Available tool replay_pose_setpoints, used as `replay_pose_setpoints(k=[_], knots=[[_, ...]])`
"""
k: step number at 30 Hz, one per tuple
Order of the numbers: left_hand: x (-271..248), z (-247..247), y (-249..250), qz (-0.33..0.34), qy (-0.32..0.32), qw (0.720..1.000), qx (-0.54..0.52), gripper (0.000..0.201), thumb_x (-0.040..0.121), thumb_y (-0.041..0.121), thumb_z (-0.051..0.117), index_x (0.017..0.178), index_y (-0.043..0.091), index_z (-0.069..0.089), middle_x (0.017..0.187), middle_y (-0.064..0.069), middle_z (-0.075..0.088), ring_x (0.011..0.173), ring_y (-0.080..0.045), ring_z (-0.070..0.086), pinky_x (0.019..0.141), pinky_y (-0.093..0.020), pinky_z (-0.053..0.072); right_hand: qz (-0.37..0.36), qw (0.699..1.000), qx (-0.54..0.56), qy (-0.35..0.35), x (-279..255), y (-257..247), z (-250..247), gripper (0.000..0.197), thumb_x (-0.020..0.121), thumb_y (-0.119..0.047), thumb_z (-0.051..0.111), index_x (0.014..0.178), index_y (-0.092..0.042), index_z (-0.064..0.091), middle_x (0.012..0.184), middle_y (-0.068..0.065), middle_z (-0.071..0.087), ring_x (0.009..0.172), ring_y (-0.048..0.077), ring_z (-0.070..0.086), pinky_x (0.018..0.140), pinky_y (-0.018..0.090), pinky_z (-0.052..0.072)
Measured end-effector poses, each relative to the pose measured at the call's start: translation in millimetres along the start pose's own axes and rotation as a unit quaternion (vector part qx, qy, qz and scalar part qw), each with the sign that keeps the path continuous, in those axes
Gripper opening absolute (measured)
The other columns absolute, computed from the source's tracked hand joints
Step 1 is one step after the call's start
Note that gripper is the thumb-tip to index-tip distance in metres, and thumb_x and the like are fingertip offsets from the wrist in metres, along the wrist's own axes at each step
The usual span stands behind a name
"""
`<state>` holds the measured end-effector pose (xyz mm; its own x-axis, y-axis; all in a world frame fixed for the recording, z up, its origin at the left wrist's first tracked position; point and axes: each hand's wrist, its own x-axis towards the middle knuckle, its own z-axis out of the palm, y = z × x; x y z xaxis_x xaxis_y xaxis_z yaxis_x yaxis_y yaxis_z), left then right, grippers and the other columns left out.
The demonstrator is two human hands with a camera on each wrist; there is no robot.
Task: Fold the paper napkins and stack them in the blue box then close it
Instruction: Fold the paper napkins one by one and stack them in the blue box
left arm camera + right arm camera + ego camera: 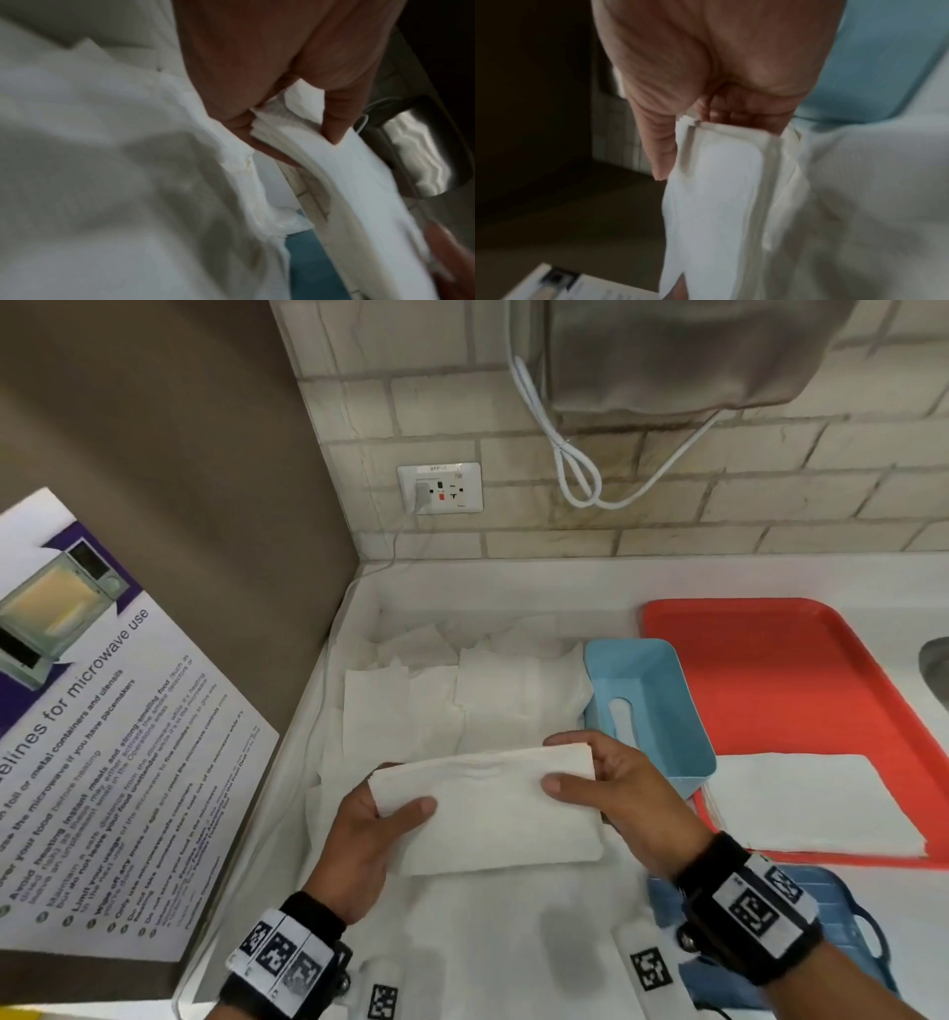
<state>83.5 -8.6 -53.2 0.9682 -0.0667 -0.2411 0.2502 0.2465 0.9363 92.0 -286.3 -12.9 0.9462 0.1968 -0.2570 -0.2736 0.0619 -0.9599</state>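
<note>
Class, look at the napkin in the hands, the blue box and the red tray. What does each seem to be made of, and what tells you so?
Napkin: soft matte white paper; it bends and shows layered edges.
Blue box: probably moulded plastic, smooth, with rounded corners and a slight sheen.
Red tray: likely plastic too, with a raised rim and a faintly ribbed surface.

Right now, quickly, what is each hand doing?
Left hand: holding the left end of the folded napkin, thumb on top.
Right hand: pinching the napkin's right end.

A pale brick-tiled wall (719, 505) carries a white power socket (440, 487) and a looped white cable (575, 469); below runs a white countertop (513, 582).
</note>
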Motion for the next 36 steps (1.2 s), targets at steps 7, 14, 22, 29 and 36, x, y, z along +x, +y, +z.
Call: replay_pose_setpoints(k=[7,14,22,29,36], knots=[[23,47,27,-0.015,-0.013,1.0,0.019,0.037,0.09,0.001,0.068,0.126,-0.002,0.066,0.122,-0.018,0.074,0.117,-0.034,0.069,0.102,-0.046,0.056,0.012,0.995,0.08,0.061,-4,1,-9,0.043,0.087,-0.001,0.071,0.127,-0.01,0.061,0.12,0.006,0.074,0.11,0.022,0.071,0.086,0.032,0.058],[61,83,62,-0.032,-0.109,0.984,0.135,0.027,0.086,0.001,0.074,0.112,0.0,0.065,0.11,-0.019,0.075,0.1,-0.032,0.073,0.085,-0.039,0.06,0.046,0.986,0.121,0.103,-11,-15,-46,0.028,0.092,-0.021,0.07,0.12,-0.015,0.07,0.113,0.005,0.076,0.105,0.024,0.073,0.087,0.041,0.059],[125,141,103,-0.045,-0.191,0.94,0.279,0.026,0.091,-0.002,0.071,0.116,0.004,0.073,0.113,-0.015,0.077,0.098,-0.027,0.075,0.085,-0.036,0.061,0.032,0.982,0.135,0.126,-10,-20,-85,0.036,0.088,-0.011,0.071,0.122,-0.002,0.063,0.105,0.014,0.076,0.093,0.029,0.074,0.073,0.04,0.062],[195,200,109,-0.041,-0.266,0.848,0.457,0.026,0.091,0.004,0.075,0.117,0.003,0.072,0.113,-0.013,0.075,0.101,-0.026,0.072,0.092,-0.04,0.058,0.04,0.976,0.099,0.188,-13,-15,-98,0.025,0.091,-0.008,0.071,0.114,-0.009,0.061,0.086,0.008,0.073,0.062,0.014,0.06,0.052,0.025,0.051],[219,248,87,0.088,-0.248,0.722,0.64,0.038,0.087,0.024,0.08,0.122,0.026,0.065,0.106,0.003,0.062,0.099,-0.017,0.06,0.078,-0.026,0.045,0.02,0.936,-0.251,0.245,-11,-5,-95,0.044,0.092,-0.03,0.068,0.126,-0.037,0.041,0.085,-0.01,0.07,0.064,0.011,0.068,0.064,0.028,0.052]])
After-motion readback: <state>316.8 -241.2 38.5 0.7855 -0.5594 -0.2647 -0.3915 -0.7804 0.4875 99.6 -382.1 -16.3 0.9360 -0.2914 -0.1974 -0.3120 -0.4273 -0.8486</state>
